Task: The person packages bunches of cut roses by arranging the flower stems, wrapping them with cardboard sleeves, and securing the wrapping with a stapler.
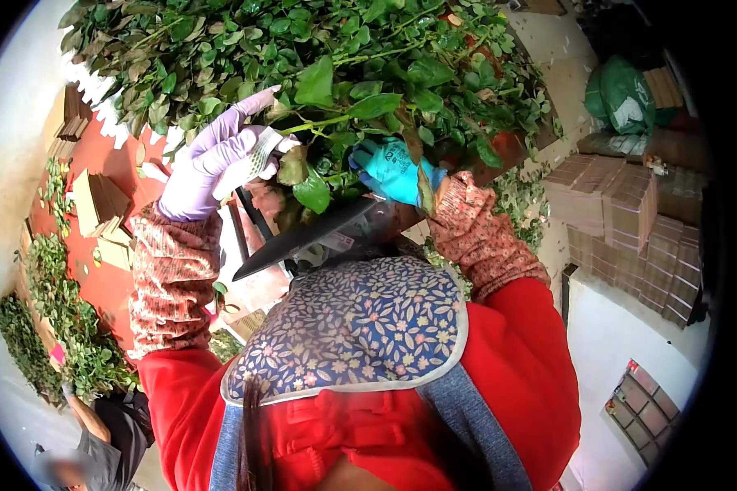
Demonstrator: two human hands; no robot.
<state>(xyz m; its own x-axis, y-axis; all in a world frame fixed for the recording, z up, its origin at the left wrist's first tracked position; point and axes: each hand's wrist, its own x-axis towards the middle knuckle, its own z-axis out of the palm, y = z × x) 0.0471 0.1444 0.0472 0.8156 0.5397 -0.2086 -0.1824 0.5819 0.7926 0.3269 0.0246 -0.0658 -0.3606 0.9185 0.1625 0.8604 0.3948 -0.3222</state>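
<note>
My left hand, in a lavender glove with white wrapping at the fingers, is closed on a leafy stem, its index finger pointing outward. The green stem runs right across the leaves in front of me. My right hand, in a teal glove, is curled at the near edge of the foliage; leaves partly cover it and I cannot make out what it grips. Just below it, a dark pointed blade slants down to the left. Whether my right hand touches the blade is unclear. A thick pile of leafy stems lies ahead.
Folded cardboard and leafy cuttings lie on the red surface at left. Stacked flat cardboard bundles and a green sack are at right. Another person is at lower left.
</note>
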